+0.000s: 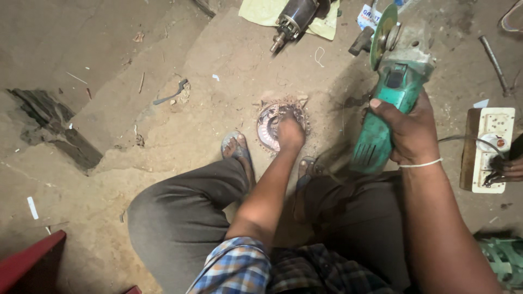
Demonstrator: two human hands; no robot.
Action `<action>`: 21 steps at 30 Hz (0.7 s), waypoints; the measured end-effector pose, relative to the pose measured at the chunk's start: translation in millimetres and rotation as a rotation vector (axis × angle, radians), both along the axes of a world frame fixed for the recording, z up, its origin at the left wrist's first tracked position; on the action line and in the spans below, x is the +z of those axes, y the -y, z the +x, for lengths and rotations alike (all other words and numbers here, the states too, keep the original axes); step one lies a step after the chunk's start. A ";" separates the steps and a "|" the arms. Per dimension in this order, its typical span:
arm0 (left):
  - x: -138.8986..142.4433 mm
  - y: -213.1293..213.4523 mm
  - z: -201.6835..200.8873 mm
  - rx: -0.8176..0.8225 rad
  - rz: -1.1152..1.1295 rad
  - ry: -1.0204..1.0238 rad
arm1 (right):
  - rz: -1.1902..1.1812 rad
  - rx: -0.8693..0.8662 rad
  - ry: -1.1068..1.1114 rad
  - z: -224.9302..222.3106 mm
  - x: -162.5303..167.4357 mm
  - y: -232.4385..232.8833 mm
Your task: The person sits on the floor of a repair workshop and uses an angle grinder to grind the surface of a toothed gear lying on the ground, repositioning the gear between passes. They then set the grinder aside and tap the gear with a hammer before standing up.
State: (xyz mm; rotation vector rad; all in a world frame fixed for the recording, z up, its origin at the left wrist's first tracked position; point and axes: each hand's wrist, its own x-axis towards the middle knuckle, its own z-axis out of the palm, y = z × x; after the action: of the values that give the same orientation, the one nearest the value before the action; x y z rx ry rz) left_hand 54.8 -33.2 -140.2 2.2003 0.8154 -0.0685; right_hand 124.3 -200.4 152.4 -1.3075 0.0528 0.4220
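Note:
I squat on a dirt floor. My left hand (290, 133) reaches down and rests on a round metal part with copper windings (268, 124) lying on the ground between my feet. My right hand (411, 130) grips the body of a green angle grinder (388, 103), held up above the floor with its disc (383, 34) pointing away from me. The grinder's grey head sits just past my fingers.
A dark cylindrical motor (294, 19) lies on a yellow cloth (261, 12) at the top. A white socket board on wood (487, 148) is at the right, with another person's fingers (511, 167) at it. A metal rod (493, 57) lies top right; a red object (30, 261) sits bottom left.

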 end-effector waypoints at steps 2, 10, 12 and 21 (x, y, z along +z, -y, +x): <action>16.8 -0.9 -1.2 0.036 -0.035 0.009 | 0.007 -0.008 -0.008 0.1 0.3 0.4; 39.9 -23.5 -58.9 0.377 -0.245 0.146 | -0.033 -0.028 -0.059 1.4 -4.7 2.2; 29.0 -23.1 -58.5 0.170 -0.237 0.069 | -0.027 -0.015 -0.069 1.5 -5.0 3.2; 19.3 -92.1 -26.1 -0.330 0.443 -0.116 | -0.054 -0.015 -0.065 0.7 1.3 -1.6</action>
State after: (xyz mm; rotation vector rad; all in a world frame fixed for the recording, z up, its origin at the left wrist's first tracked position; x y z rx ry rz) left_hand 28.6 59.0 -121.0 2.7583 0.5568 -0.1951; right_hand 125.0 -198.7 153.6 -1.3451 0.1294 0.4533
